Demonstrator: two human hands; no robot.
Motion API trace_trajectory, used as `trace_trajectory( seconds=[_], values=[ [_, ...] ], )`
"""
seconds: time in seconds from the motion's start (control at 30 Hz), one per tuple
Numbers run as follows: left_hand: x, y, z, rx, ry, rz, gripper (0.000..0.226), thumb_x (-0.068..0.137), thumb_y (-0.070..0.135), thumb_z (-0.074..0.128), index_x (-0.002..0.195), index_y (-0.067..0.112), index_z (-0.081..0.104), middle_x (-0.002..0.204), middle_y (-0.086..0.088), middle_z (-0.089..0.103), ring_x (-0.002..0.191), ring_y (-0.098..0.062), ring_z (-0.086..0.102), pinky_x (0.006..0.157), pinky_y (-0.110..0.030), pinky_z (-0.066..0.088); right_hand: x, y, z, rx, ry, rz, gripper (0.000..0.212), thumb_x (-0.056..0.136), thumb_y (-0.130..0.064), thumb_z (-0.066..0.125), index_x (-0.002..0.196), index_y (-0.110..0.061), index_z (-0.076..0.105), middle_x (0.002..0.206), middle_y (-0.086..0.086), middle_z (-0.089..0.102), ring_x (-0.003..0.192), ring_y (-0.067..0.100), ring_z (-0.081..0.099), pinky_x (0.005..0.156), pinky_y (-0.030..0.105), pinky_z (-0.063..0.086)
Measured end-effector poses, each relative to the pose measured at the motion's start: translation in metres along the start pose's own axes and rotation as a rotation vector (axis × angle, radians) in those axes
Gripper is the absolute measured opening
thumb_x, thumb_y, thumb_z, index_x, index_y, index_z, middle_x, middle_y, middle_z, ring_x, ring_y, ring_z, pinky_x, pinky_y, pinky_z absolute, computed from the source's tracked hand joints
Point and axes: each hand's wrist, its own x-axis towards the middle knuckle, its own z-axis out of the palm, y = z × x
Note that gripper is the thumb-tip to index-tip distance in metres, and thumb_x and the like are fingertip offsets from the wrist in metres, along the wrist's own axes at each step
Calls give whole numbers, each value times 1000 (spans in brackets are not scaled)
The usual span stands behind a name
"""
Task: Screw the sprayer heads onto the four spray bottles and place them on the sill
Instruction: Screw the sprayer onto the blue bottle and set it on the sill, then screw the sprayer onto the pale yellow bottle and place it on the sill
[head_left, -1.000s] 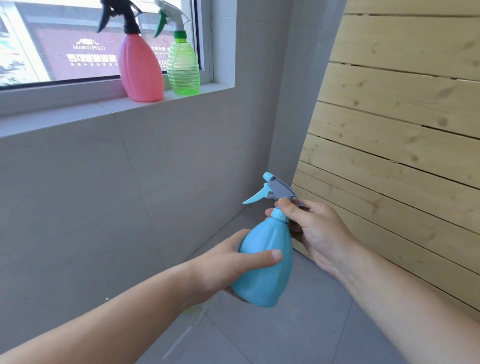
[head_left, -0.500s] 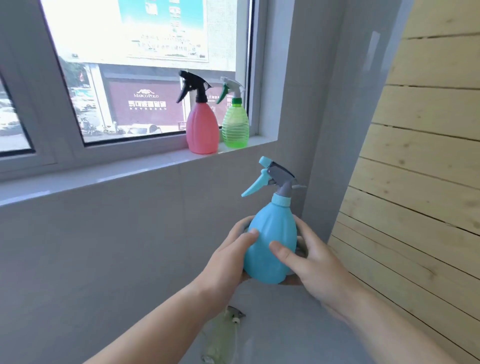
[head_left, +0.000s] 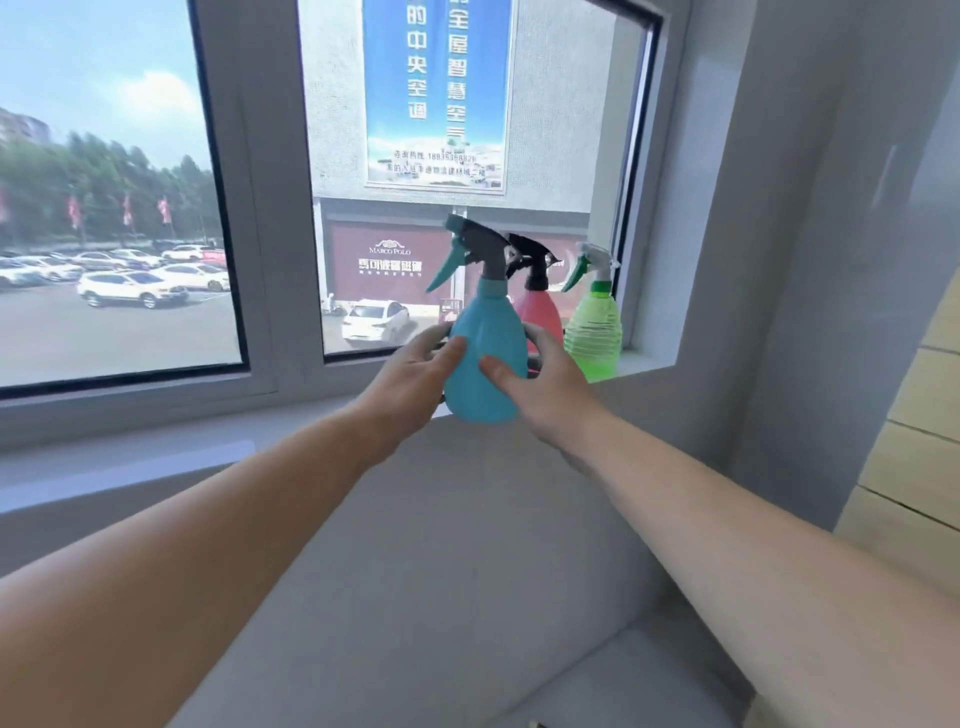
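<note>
Since half a second ago you have lifted the blue spray bottle from waist height up to the level of the window sill, and your view has swung up with it, so the window now fills most of the scene. Both of your arms reach forward. Your left hand cups the bottle's left side with the thumb laid across its front; your right hand cups the right side, thumb also on the front. So each grip is closed around the bottle's body, and the bottle stands upright between your palms. Its sprayer head, grey with a turquoise trigger, sits on the neck and points left. Its base is at the sill's front edge; whether it touches the sill, you cannot tell from this angle.

Behind it, on the right end of the sill, stands the pink spray bottle with a black head, partly hidden by the blue one. Just beside that, nearest the window's right frame, stands the green spray bottle with a white and green head. Both are upright. At the right edge you see pale wooden planks.
</note>
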Motion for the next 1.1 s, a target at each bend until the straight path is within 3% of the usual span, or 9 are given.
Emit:
trace_trajectory(
  seconds=[0.17,0.27,0.37,0.5,0.6,0.73,0.93,1.03,1.1],
  values=[
    [22,-7,-16,27,43,-26,37,112,23,42,146,14,52,112,-4,70,86,-9,74,69,-14,60,29,9,24,-75,49,60,76,82,-48,72,143,-23,35,129,1,63,109,21,65,97,45,52],
    [32,-17,-22,57,51,-62,42,110,26,47,151,17,50,128,-10,70,109,-23,72,92,-31,60,39,15,33,-74,62,67,59,81,-45,74,126,-23,43,119,1,65,103,21,67,94,47,54],
    [41,-25,-25,52,71,-92,47,108,29,50,154,20,47,134,-14,69,115,-29,72,105,-46,56,46,19,42,-23,68,68,55,83,-36,75,127,-20,46,118,3,64,104,20,66,94,46,55],
    [49,-25,-26,80,97,-105,47,108,32,49,155,24,46,136,-16,68,107,-32,71,80,-26,53,53,20,48,-2,93,50,55,85,-32,74,132,-21,47,119,2,62,106,18,63,95,41,55],
    [54,-28,-27,101,102,-111,47,108,31,50,155,23,46,137,-16,67,107,-32,70,71,-23,51,56,23,50,-4,111,58,57,83,-34,75,132,-23,49,118,3,64,107,19,64,93,40,55],
    [60,-28,-27,160,115,-110,49,108,30,51,156,22,46,141,-20,64,130,-42,60,103,-48,53,58,23,49,34,117,95,58,79,-34,79,128,-24,50,115,4,65,104,20,67,93,41,56],
    [55,-32,-28,247,139,-110,59,105,35,55,160,23,38,157,-11,52,143,-37,51,118,-48,41,51,21,43,-53,114,105,76,78,-38,79,142,-21,41,118,-1,57,111,17,58,100,39,50],
    [46,-26,-32,295,212,-54,63,104,38,58,160,22,35,153,-12,56,140,-31,54,116,-42,43,44,20,35,-90,130,107,82,78,-45,77,146,-24,37,125,-2,52,114,16,53,102,39,47],
    [34,-20,-31,315,275,10,60,102,39,60,156,20,41,139,-12,63,128,-28,60,101,-34,45,33,21,25,-84,149,93,76,79,-47,76,143,-25,40,125,-3,54,112,15,55,94,34,48]
  ],
)
